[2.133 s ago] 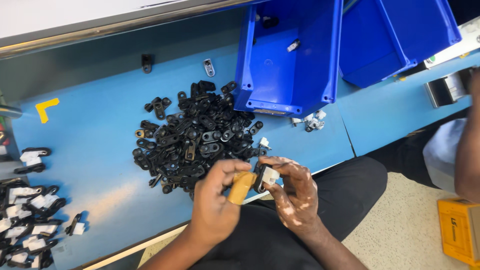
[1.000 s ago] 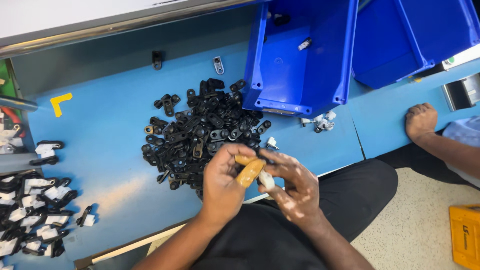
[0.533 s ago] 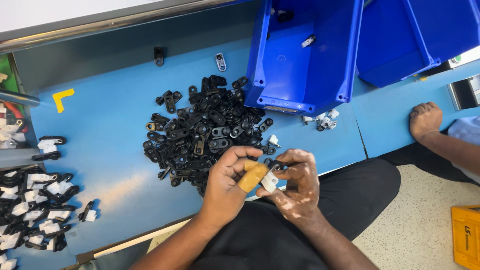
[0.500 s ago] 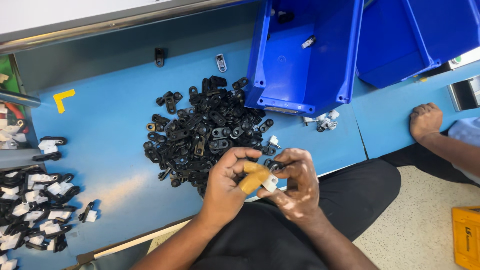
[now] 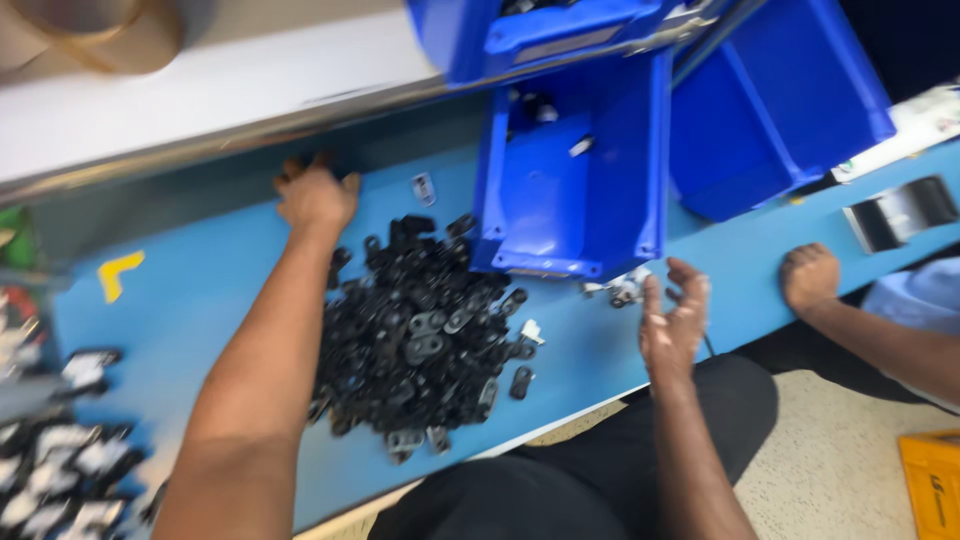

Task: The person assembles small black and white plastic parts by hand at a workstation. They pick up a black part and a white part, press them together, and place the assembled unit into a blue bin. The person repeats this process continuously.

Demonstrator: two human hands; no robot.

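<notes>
Half a second ago both hands were together at the table edge over a small tan piece and a black-and-white part; now they have split apart and the camera has tipped up, showing more of the shelf behind. The tan piece is no longer to be seen in either hand.

Head view: the left hand (image 5: 317, 197) has stretched far across the blue worktop (image 5: 215, 300) to its back edge, fingers curled down at the dark strip under the metal rail (image 5: 250, 130). Whether it grips anything there I cannot tell; motion blur hides the fingertips. The right hand (image 5: 674, 322) hovers near the front edge, fingers spread and empty, just beside a few small white-and-black clips (image 5: 625, 290) lying at the foot of the blue bin (image 5: 575, 200). Between the two arms sits the heap of black plastic links (image 5: 420, 335), spread loose within easy reach of either hand, which seems to be why it lies centred in front of the person.

The bin lies tipped with its open mouth towards the heap; a second blue bin (image 5: 780, 110) stands beside it. A yellow angle marker (image 5: 118, 274) is stuck to the worktop at far left, and finished black-and-white pieces (image 5: 70, 470) are gathered at the lower left. A co-worker's hand (image 5: 810, 278) rests on the worktop at right, near a yellow crate (image 5: 930, 480) on the floor
</notes>
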